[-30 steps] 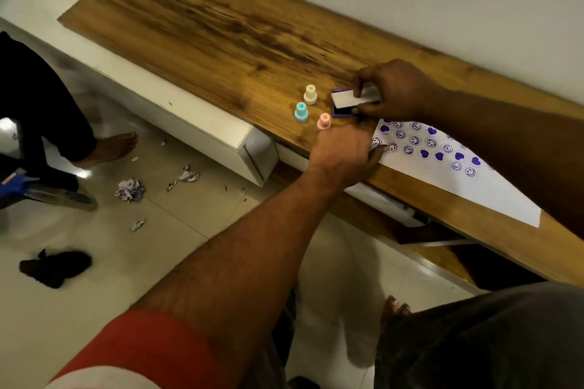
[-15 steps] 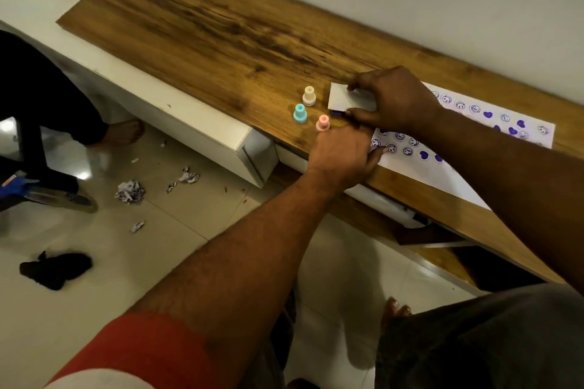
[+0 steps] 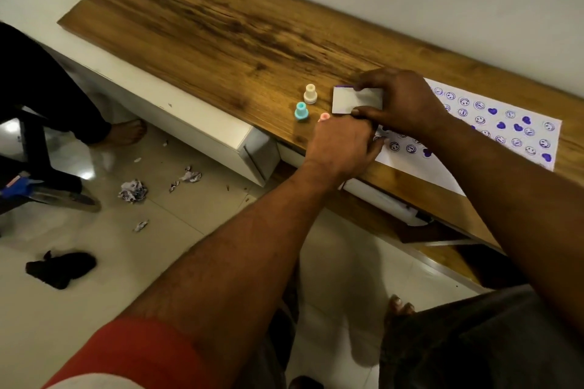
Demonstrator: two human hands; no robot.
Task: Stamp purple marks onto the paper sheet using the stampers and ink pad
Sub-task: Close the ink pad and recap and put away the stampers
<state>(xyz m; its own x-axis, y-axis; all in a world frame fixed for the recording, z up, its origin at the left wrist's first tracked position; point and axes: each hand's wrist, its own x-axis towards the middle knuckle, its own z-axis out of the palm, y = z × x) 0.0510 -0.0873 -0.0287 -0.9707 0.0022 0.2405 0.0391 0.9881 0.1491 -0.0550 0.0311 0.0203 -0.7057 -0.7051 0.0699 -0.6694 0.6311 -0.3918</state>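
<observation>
From my head camera, my right hand [image 3: 401, 101] pinches the ink pad [image 3: 357, 100] by its white lid, thumb at the near edge. My left hand [image 3: 344, 145] lies fingers curled just nearer than the pad, on the paper sheet [image 3: 493, 123]; whether it grips anything I cannot tell. Cream stamper [image 3: 310, 93], blue stamper [image 3: 301, 111] and pink stamper [image 3: 324, 117] stand left of the pad. I should seat the lid squarely and steady the sheet.

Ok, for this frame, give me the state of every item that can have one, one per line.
ink pad: white lid down, held by the right hand
right hand: gripping the ink pad
left hand: resting at the paper's edge, holding nothing visible
cream stamper: upright, untouched
blue stamper: upright, untouched
pink stamper: mostly hidden by the left hand
paper sheet: flat, covered in purple smileys and hearts
</observation>
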